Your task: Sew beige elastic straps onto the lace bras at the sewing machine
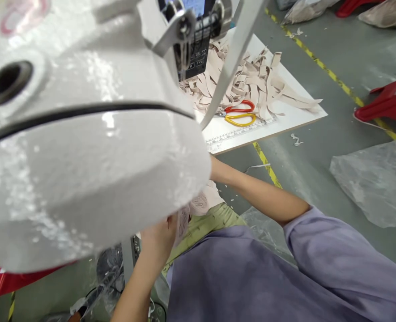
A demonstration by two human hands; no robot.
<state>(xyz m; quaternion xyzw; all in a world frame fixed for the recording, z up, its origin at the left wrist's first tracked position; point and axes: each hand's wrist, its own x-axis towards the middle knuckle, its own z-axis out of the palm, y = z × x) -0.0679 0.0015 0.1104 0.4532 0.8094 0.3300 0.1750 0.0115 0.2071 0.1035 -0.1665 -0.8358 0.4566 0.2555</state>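
Note:
A big white sewing machine head (83, 156) fills the left of the view and hides much of both hands. My left hand (157, 239) reaches up from the bottom, under the machine's edge, with its fingers closed on a piece of pale pink lace fabric (204, 201). My right forearm (251, 192) stretches from a purple sleeve toward the machine. The right hand itself is hidden behind the machine body. The fabric lies over my lap, above green cloth (211, 221).
A white board (295, 118) holds a pile of beige fabric strips (251, 80) and red and yellow scissors (240, 114). Red plastic chairs (385, 105) and a clear plastic bag (375, 179) stand on the grey floor at right. A yellow line (318, 62) crosses the floor.

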